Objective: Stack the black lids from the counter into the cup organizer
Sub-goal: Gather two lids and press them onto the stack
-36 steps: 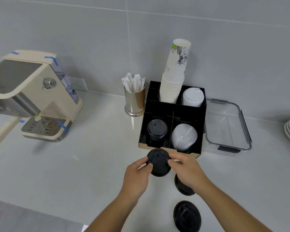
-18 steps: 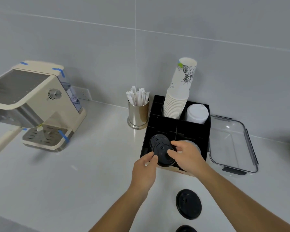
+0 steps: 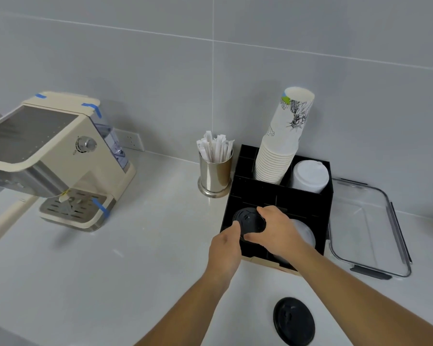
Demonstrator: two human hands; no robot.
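We pinch the black lid (image 3: 249,219) between left hand (image 3: 225,248) and right hand (image 3: 278,229) over the cup organizer (image 3: 280,196)'s front-left compartment; released tilted, it may jam crooked.

I see one black lid (image 3: 249,221) lying roughly flat in the front-left compartment of the black cup organizer (image 3: 280,198), pinched between my left hand (image 3: 225,248) and right hand (image 3: 276,229). A second black lid (image 3: 293,320) lies flat on the counter, well below my right hand.
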